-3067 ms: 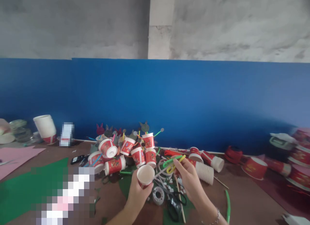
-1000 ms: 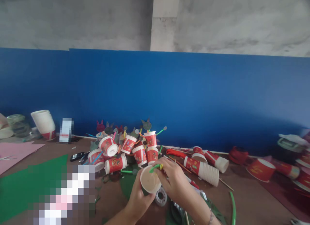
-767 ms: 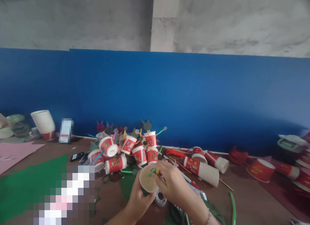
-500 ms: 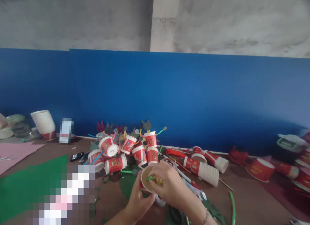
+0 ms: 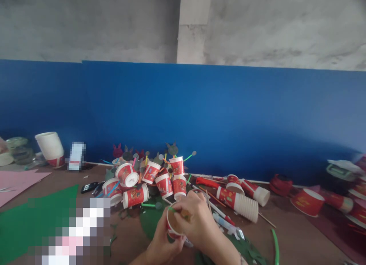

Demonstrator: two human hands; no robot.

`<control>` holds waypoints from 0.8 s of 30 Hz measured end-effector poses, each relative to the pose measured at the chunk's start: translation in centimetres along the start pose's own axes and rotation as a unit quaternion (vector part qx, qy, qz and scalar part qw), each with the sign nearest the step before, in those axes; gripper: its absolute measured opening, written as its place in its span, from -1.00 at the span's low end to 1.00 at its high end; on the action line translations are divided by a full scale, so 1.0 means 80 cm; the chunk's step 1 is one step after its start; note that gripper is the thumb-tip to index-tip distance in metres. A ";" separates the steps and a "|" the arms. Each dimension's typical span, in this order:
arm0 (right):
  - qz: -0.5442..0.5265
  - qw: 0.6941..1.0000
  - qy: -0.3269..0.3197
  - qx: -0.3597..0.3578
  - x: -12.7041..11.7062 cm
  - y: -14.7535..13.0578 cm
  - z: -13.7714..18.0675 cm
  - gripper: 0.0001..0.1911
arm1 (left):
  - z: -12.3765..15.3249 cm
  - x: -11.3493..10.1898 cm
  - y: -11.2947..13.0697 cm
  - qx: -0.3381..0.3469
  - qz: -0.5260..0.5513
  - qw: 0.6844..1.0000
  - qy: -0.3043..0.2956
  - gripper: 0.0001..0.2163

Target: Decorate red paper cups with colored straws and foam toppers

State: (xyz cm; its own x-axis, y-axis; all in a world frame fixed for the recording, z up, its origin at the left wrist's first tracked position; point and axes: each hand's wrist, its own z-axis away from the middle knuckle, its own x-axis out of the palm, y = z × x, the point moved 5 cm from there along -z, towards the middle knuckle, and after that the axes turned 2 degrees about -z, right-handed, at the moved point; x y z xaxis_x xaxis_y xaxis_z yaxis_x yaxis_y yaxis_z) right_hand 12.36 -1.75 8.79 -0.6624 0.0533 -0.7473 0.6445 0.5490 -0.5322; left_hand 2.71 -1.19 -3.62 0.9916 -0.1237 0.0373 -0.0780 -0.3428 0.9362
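Note:
My left hand (image 5: 161, 245) is wrapped around a red paper cup (image 5: 174, 226), its white mouth tilted toward me. My right hand (image 5: 197, 219) covers the cup's mouth, with its fingers curled inside on a green straw (image 5: 171, 209) whose tip shows at the rim. Just behind the hands lies a heap of red cups (image 5: 148, 177) with coloured straws and paper cut-outs sticking out.
A stack of red and white cups (image 5: 238, 203) lies on its side to the right. Green sheet (image 5: 37, 215) and pink sheet (image 5: 17, 180) cover the brown table at left. A white tub (image 5: 51, 147) stands by the blue wall. Red bowls (image 5: 307, 201) sit far right.
My right hand brought the green and yellow straws from above the table down into the cup's mouth. The cup and both hands have sunk a little lower in view.

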 end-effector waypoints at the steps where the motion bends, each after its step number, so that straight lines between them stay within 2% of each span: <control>1: 0.027 1.000 -0.005 -0.010 0.001 -0.001 0.001 -0.83 | 0.000 0.001 0.004 0.006 -0.004 1.000 -0.004 -0.49; 7: 0.123 0.992 -0.024 -0.017 0.008 0.007 0.005 -0.82 | -0.004 0.004 0.026 0.042 -0.025 0.999 -0.024 -0.48; 15: 0.122 0.992 -0.045 -0.002 0.013 0.007 0.004 -0.79 | -0.006 0.006 0.025 0.071 -0.014 0.995 -0.068 -0.45; 24: 0.097 0.992 -0.064 -0.042 0.009 0.009 0.004 -0.80 | -0.008 0.011 0.027 0.067 0.014 0.993 -0.093 -0.51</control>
State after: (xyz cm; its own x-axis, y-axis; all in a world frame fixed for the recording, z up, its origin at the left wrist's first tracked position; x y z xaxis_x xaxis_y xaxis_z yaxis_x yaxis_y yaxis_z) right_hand 12.47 -1.61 7.78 -0.4715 0.0622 -0.8797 0.7176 0.6069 -0.3417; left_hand 3.47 -1.47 -1.36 0.9539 -0.2997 -0.0147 -0.1297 -0.4559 0.8805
